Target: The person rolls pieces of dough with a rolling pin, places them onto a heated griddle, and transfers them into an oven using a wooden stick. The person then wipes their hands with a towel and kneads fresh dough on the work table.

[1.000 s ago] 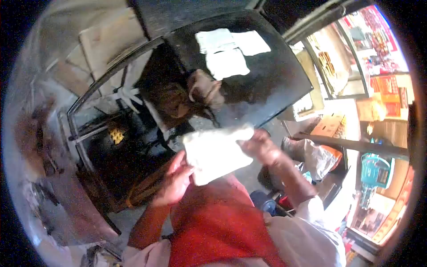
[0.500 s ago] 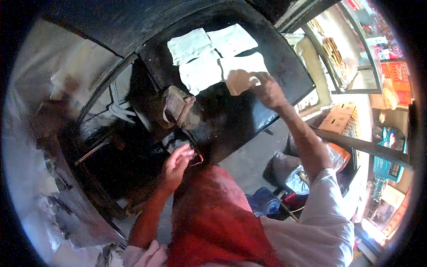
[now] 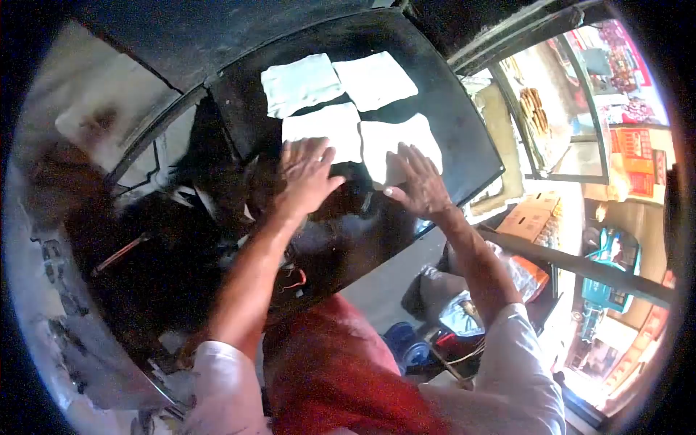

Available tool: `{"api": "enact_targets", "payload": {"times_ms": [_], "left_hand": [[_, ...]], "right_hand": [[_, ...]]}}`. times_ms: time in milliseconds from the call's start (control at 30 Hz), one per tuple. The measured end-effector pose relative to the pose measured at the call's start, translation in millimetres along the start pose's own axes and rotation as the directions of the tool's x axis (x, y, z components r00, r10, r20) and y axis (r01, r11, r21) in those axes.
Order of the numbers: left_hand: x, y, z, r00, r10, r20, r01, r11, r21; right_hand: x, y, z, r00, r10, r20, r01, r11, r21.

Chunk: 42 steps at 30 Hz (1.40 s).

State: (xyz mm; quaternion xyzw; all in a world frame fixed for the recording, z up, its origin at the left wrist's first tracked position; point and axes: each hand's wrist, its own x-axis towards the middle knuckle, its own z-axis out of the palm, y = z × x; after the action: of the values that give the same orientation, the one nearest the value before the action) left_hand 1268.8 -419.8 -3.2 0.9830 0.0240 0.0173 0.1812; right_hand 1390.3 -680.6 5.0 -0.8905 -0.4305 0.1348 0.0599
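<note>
Several flat white dough sheets lie in two rows on the black surface [image 3: 449,94]. In the back row are a left sheet [image 3: 301,83] and a right sheet [image 3: 377,80]. My left hand [image 3: 308,174], fingers spread, is at the near edge of the front left sheet [image 3: 322,127]. My right hand [image 3: 419,181], also with spread fingers, is over the near part of the front right sheet [image 3: 399,138]. Neither hand grips anything. Whether the palms press on the dough cannot be seen.
A glass case with browned sticks [image 3: 534,110] stands at the right. Below it are a cardboard box [image 3: 522,217], plastic bags [image 3: 464,315] and a teal container [image 3: 609,268]. A dark beam [image 3: 580,261] crosses the right side. A metal rod [image 3: 119,254] lies at the left.
My left hand has moved up from near the apron to the front left sheet. My right hand has shifted down and left, and its fingers have spread. The view has shifted slightly.
</note>
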Motion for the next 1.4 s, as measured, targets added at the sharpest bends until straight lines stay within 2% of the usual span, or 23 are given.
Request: {"api": "enact_targets", "payload": {"times_ms": [300, 367, 433, 500, 533, 567, 633, 667, 700, 733, 767, 900, 1000, 1100, 1133, 1167, 1200, 1233, 1267, 1300, 1333, 1367, 1400], "left_hand": [[-14.1, -4.4, -9.1, 0.988, -0.068, 0.139, 0.068, 0.998, 0.007], [-41.4, -0.2, -19.3, 0.991, -0.031, -0.129, 0.031, 1.0, -0.001], [-90.2, 10.9, -23.2, 0.99, -0.132, -0.053, 0.121, 0.978, -0.167], [-167.5, 19.4, -25.4, 0.928, -0.126, -0.351, -0.027, 0.916, -0.4], [-219.0, 24.8, -22.1, 0.958, -0.183, -0.22, 0.055, 0.873, -0.485], [-249.4, 35.6, -71.0, 0.906, -0.29, 0.309, 0.423, 0.667, -0.614], [-363.5, 55.2, 30.2, 0.866, -0.418, -0.275, 0.131, 0.721, -0.681], [-411.3, 61.2, 21.8, 0.846, -0.528, -0.07, 0.364, 0.669, -0.647], [-460.6, 71.8, 16.8, 0.775, -0.617, 0.136, 0.562, 0.575, -0.594], [-513.2, 82.7, 32.0, 0.714, -0.695, 0.087, 0.596, 0.539, -0.596], [-567.8, 92.9, 65.3, 0.584, -0.81, -0.044, 0.619, 0.481, -0.621], [-760.6, 152.7, 155.7, 0.02, -0.983, -0.181, 0.6, 0.157, -0.784], [-847.3, 217.7, 17.6, 0.089, -0.996, 0.018, 0.735, 0.054, -0.676], [-916.5, 212.4, 227.6, -0.2, -0.98, 0.007, 0.885, -0.184, -0.427], [-919.4, 250.7, 208.8, -0.415, -0.866, -0.278, 0.804, -0.206, -0.558], [-921.4, 263.9, 194.2, -0.468, -0.838, -0.282, 0.781, -0.242, -0.576], [-922.9, 274.3, 181.7, -0.692, -0.72, 0.05, 0.309, -0.358, -0.881], [-926.9, 287.1, 186.3, -0.686, -0.588, 0.428, -0.268, -0.343, -0.9], [-930.9, 266.3, 298.2, -0.728, -0.685, 0.032, 0.363, -0.425, -0.83], [-930.2, 283.6, 293.4, -0.774, -0.631, 0.051, 0.313, -0.452, -0.835], [-930.3, 303.0, 275.0, -0.772, -0.613, 0.169, 0.021, -0.29, -0.957], [-928.7, 314.4, 261.4, -0.739, -0.62, 0.264, -0.271, -0.085, -0.959], [-914.5, 250.9, 410.3, -0.902, -0.412, 0.13, 0.034, -0.366, -0.93]], "right_hand": [[46.3, 10.4, -7.6, 0.993, -0.102, -0.066, 0.104, 0.994, 0.033], [46.7, 0.8, -3.7, 0.974, -0.085, -0.212, 0.095, 0.995, 0.04], [32.7, -30.6, -24.9, 0.969, -0.075, -0.235, 0.075, 0.997, -0.009], [8.5, -71.5, -13.7, 0.941, -0.102, -0.322, 0.096, 0.995, -0.034], [-1.6, -107.2, -7.0, 0.958, -0.107, -0.267, 0.127, 0.99, 0.058], [-15.4, -151.0, -9.6, 0.949, -0.215, -0.232, 0.255, 0.953, 0.16], [-54.6, -205.5, 33.8, 0.847, -0.506, -0.163, 0.524, 0.845, 0.103], [-72.3, -224.9, 71.1, 0.781, -0.614, -0.113, 0.62, 0.739, 0.265], [-96.2, -248.6, 130.1, 0.876, -0.465, -0.129, 0.352, 0.433, 0.83], [-116.4, -313.5, 98.0, 0.693, -0.717, 0.072, 0.688, 0.688, 0.232], [-138.6, -354.1, 108.1, 0.527, -0.843, -0.109, 0.807, 0.456, 0.375], [-209.6, -502.7, 122.5, 0.23, -0.969, 0.086, 0.931, 0.245, 0.272], [-232.4, -539.0, 160.4, 0.123, -0.982, 0.142, 0.935, 0.163, 0.314], [-266.2, -630.5, 156.0, 0.039, -0.986, 0.163, 0.89, 0.109, 0.443], [-268.9, -658.9, 149.2, -0.086, -0.98, 0.177, 0.926, -0.013, 0.377], [-268.3, -682.2, 150.9, -0.213, -0.958, 0.194, 0.939, -0.145, 0.312], [-262.8, -694.8, 159.6, -0.268, -0.943, 0.198, 0.927, -0.196, 0.319], [-258.0, -699.9, 176.1, -0.264, -0.948, 0.178, 0.853, -0.143, 0.503], [-250.6, -711.2, 193.0, -0.263, -0.948, 0.179, 0.738, -0.078, 0.67], [-251.3, -726.5, 207.7, -0.266, -0.945, 0.19, 0.584, -0.001, 0.812], [-260.5, -744.9, 212.2, -0.335, -0.922, 0.192, 0.557, -0.03, 0.83], [-269.5, -762.9, 201.1, -0.278, -0.931, 0.238, 0.67, -0.01, 0.742], [-274.4, -778.1, 197.4, -0.206, -0.942, 0.266, 0.773, 0.011, 0.635]]}}
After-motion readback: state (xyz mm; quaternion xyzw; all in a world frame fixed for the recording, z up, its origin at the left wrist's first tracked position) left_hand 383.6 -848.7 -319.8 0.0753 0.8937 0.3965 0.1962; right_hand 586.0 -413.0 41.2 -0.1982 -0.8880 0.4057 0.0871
